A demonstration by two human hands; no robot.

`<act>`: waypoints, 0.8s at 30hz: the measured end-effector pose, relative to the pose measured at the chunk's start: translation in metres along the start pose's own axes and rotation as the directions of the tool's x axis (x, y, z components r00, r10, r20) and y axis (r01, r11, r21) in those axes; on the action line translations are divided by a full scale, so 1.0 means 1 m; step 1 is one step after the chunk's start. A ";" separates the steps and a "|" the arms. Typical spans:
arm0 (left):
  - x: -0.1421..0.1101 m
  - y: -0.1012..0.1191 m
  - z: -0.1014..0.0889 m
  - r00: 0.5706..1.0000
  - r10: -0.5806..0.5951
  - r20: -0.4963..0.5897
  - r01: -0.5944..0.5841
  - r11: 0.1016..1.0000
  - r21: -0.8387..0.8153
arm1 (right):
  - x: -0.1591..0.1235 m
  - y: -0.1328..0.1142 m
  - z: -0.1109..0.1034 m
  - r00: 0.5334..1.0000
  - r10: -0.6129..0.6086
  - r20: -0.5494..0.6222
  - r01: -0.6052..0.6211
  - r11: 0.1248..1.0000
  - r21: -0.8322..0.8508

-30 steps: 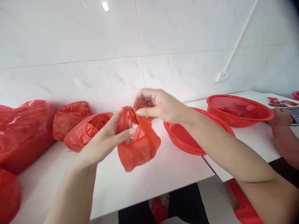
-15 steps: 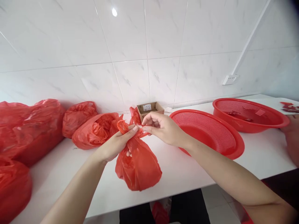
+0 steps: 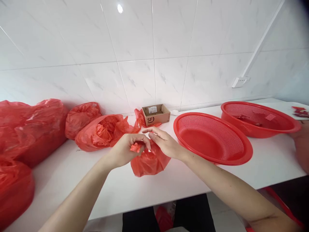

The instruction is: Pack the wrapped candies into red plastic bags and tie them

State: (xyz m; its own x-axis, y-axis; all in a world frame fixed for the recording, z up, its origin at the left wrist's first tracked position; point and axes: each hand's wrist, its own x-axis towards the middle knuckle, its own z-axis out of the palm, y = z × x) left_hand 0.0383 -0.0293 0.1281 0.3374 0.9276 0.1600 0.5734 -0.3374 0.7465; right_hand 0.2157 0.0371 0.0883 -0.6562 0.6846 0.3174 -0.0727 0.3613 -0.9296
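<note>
A filled red plastic bag (image 3: 149,164) rests on the white table in front of me. My left hand (image 3: 129,148) is closed around its gathered top, and a crumpled bit of red plastic pokes out of the fist. Against the bag's upper right side lies my right hand (image 3: 164,141), its fingers stretched out and thumb apart from them. The bag's neck is partly hidden between both hands.
Several filled red bags (image 3: 48,129) line the left side. A small cardboard box (image 3: 160,120) stands by the wall. To the right are a red plastic basket (image 3: 247,154) and a second basket (image 3: 241,129) with small items inside. Another person's arm (image 3: 301,141) shows at far right.
The bag has gone from hanging tilted in my hands to sitting on the table. My right hand has let go of its pinch on the handle, and my left has turned over, still gripping.
</note>
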 end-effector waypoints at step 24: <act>-0.048 -0.034 0.002 0.963 0.133 -0.233 -0.087 0.976 0.199 | 0.015 0.024 -0.060 0.921 0.270 -0.280 -0.242 0.961 0.132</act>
State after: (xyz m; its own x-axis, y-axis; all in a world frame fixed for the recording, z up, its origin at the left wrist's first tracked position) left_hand 0.0042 -0.0630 0.0934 0.2278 0.8861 0.4036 0.6791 -0.4416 0.5863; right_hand 0.2487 0.0943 0.0818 -0.4143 0.9053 0.0938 -0.0105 0.0984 -0.9951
